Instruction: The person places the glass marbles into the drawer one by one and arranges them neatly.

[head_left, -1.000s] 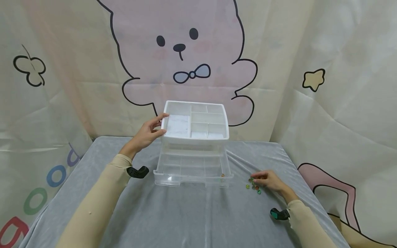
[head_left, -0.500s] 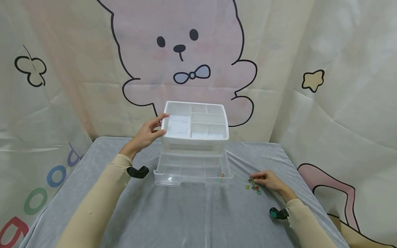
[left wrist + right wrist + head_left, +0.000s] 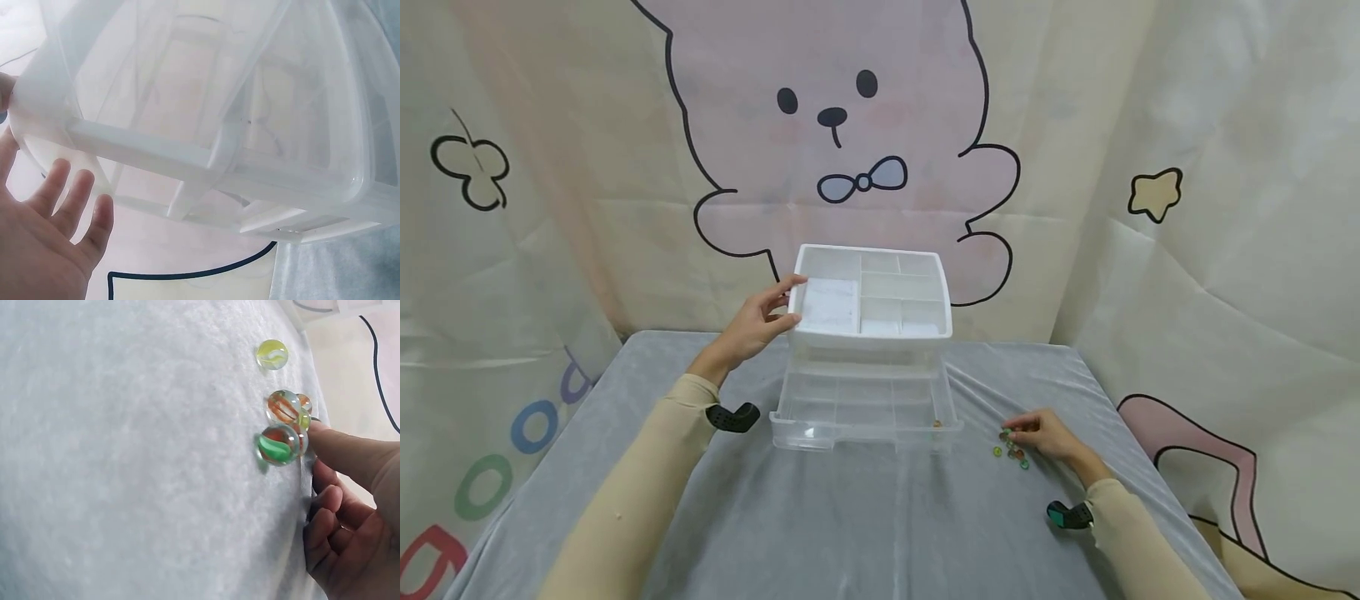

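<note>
A white organizer (image 3: 872,335) with a divided top tray stands at the table's far middle. Its clear lower drawer (image 3: 865,429) is pulled out, with one marble (image 3: 936,423) in its front right corner. My left hand (image 3: 760,321) rests against the organizer's top left corner, thumb on the rim. In the left wrist view its fingers (image 3: 75,200) are straight beside the organizer (image 3: 206,162). My right hand (image 3: 1037,433) lies on the cloth right of the drawer, among several glass marbles (image 3: 1015,452). Its index fingertip (image 3: 315,431) touches the marbles (image 3: 278,444) and the other fingers curl loosely.
A grey cloth (image 3: 865,525) covers the table, whose edges drop off left and right. A printed curtain (image 3: 850,125) hangs close behind the organizer. A yellow marble (image 3: 272,354) lies a little apart from the cluster.
My right hand has edged slightly left over the marbles. The left hand and the organizer have stayed where they were.
</note>
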`<state>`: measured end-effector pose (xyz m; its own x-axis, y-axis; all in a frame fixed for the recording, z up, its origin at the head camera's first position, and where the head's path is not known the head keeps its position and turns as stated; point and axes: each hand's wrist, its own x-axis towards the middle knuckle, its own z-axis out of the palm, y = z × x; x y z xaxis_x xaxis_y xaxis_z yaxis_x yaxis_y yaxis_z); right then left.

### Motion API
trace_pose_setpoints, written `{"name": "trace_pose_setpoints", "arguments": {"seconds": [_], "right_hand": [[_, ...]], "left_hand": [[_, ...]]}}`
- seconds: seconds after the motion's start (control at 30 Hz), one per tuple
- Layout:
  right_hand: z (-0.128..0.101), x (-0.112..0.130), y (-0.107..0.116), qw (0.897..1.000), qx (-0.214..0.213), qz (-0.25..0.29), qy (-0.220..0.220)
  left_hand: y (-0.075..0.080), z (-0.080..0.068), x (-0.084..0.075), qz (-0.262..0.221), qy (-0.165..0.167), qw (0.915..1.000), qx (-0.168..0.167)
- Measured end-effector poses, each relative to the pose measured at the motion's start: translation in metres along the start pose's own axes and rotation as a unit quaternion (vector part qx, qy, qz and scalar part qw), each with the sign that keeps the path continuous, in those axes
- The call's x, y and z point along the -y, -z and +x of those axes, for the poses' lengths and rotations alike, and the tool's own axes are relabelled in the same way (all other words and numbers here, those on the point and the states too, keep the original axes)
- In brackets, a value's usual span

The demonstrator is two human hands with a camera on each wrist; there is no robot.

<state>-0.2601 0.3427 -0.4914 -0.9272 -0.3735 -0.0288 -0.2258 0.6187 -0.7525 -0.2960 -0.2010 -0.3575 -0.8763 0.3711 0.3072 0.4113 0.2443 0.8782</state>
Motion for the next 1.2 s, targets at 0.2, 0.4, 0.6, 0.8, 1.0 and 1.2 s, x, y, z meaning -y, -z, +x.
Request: {"name": "trace_pose_setpoints", "arguments": {"seconds": [0.2, 0.4, 0.6, 0.8, 1.0, 1.2], "right_hand": [[-0.004, 0.002, 0.006, 0.999, 0.003, -0.003, -0.053], [-0.005, 0.006, 0.011, 0.998, -0.004, 0.003, -0.063], [-0.002, 0.020, 0.015, 0.999, -0.009, -0.002, -0.042], [0.002, 0.035, 0.017, 1.000, -0.013, -0.010, -0.027], [0.003, 0.052, 0.016, 1.000, -0.023, -0.011, -0.004], [0.004, 0.069, 0.016, 1.000, -0.029, -0.004, 0.006]], "left_hand": [[-0.002, 0.000, 0.000, -0.008, -0.003, 1.0000, 0.000], [-0.004, -0.002, 0.002, -0.013, -0.003, 0.9999, 0.000], [-0.004, -0.001, 0.004, -0.005, -0.012, 0.9999, -0.003], [-0.003, 0.000, 0.002, 0.000, -0.012, 0.9999, -0.005], [-0.004, 0.000, 0.003, -0.004, -0.012, 0.9999, -0.003], [-0.003, 0.000, 0.002, -0.006, -0.008, 0.9999, -0.004]]}}
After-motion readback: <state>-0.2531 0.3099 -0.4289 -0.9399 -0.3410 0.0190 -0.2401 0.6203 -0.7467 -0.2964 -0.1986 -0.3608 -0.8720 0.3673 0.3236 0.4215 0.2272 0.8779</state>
